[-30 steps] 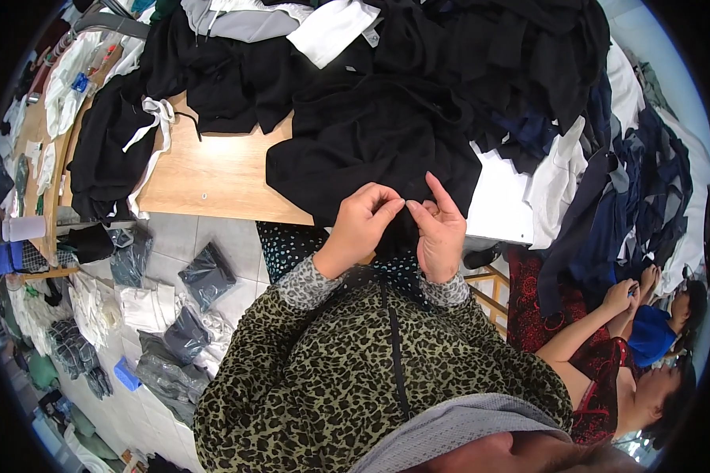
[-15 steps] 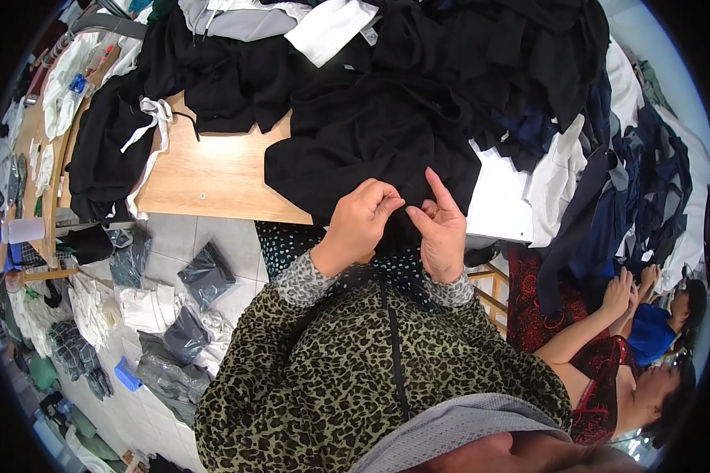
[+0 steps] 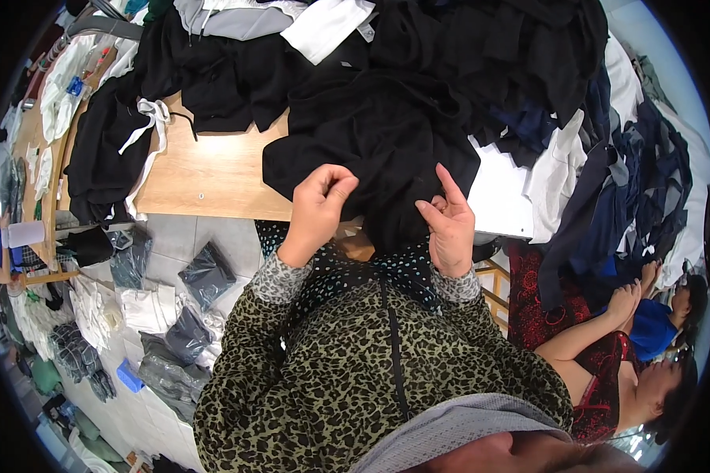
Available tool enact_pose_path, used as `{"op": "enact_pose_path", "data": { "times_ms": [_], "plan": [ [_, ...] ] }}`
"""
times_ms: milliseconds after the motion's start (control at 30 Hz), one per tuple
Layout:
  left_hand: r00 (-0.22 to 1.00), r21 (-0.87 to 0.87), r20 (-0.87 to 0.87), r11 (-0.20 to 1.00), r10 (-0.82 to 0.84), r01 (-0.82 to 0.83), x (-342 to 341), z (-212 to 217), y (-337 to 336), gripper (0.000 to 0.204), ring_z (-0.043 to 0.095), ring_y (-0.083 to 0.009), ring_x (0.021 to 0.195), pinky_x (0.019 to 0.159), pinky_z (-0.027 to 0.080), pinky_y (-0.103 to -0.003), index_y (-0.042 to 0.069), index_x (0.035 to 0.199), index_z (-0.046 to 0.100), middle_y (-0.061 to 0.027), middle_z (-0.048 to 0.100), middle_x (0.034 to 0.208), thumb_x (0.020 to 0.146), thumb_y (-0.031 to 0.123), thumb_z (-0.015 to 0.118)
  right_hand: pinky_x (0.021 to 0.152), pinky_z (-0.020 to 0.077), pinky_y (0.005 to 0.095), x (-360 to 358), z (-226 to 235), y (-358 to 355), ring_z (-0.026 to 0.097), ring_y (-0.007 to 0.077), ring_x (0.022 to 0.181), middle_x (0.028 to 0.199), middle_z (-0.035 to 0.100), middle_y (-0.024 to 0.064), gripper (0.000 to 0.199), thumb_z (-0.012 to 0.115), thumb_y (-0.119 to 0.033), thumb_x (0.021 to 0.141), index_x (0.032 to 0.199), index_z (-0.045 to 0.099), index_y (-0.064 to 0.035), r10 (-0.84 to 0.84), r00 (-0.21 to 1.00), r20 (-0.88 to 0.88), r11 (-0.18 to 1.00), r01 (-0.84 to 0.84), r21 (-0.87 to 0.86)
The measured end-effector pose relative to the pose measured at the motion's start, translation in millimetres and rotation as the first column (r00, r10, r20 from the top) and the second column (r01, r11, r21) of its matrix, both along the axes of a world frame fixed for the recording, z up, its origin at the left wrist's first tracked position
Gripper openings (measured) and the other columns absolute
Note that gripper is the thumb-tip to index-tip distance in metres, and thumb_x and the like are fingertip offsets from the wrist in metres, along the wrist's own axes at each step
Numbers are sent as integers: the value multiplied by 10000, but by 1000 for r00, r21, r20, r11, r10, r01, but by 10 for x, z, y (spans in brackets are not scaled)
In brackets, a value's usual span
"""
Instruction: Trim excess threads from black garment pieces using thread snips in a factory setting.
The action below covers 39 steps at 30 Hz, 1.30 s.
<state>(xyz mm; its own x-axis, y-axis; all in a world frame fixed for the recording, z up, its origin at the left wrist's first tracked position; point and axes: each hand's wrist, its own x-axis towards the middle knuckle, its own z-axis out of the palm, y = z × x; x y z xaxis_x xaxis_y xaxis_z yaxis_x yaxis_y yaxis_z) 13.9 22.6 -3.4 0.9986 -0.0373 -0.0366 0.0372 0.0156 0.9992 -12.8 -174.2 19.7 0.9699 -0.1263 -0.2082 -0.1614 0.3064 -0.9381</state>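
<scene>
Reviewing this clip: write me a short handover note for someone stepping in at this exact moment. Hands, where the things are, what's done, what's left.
Left hand: closed, pinching the near edge of the black garment.
Right hand: on the same edge, forefinger raised, other fingers curled into the cloth.
The garment lies rumpled on the wooden table, its near edge hanging over the front. More dark clothes are heaped behind and to the right.
Done: garment pulled to the table's front edge.
Left: it is not yet flat or folded.
</scene>
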Motion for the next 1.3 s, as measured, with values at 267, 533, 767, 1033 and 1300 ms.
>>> {"op": "enact_pose_path", "data": {
  "times_ms": [267,533,767,1033,1300],
  "plan": [
    [927,228,333,968,-175,101,-9,40,-358,91,528,-76,656,574,422,-211,-9,880,602,-31,585,803,801,18,638,683,376,148,-12,-52,29,422,34,701,821,521,-28,563,620,105,760,1292,466,5,109,993,53,992,-105,-75],
    [993,23,90,997,-74,73,-10,-81,-458,82,502,-140,593,529,397,-268,-25,815,550,-78,547,740,841,46,581,683,443,168,-38,-7,37,564,51,735,851,638,39,510,607,69,802,1287,457,16,77,996,-52,991,-71,114],
    [929,242,369,965,3,-99,5,-138,-542,53,502,-167,599,535,395,-266,-3,831,521,-79,522,749,859,28,554,675,451,169,-48,-49,47,570,60,729,849,641,56,547,610,68,799,1307,410,45,87,994,-71,981,-73,177],
    [947,237,322,968,-4,-76,39,-136,-371,60,509,-208,588,521,408,-275,9,856,495,-82,517,741,866,48,540,687,446,168,-57,-55,87,564,59,741,856,630,50,541,608,74,794,1300,418,49,1,1000,-23,991,2,131],
    [933,-462,64,818,-355,343,-56,149,-363,119,392,-15,593,498,317,-150,24,913,498,3,508,771,941,139,482,635,413,155,12,-43,108,534,49,710,831,598,7,389,631,46,793,1173,546,50,-69,990,-121,964,98,246]
  ]
}}
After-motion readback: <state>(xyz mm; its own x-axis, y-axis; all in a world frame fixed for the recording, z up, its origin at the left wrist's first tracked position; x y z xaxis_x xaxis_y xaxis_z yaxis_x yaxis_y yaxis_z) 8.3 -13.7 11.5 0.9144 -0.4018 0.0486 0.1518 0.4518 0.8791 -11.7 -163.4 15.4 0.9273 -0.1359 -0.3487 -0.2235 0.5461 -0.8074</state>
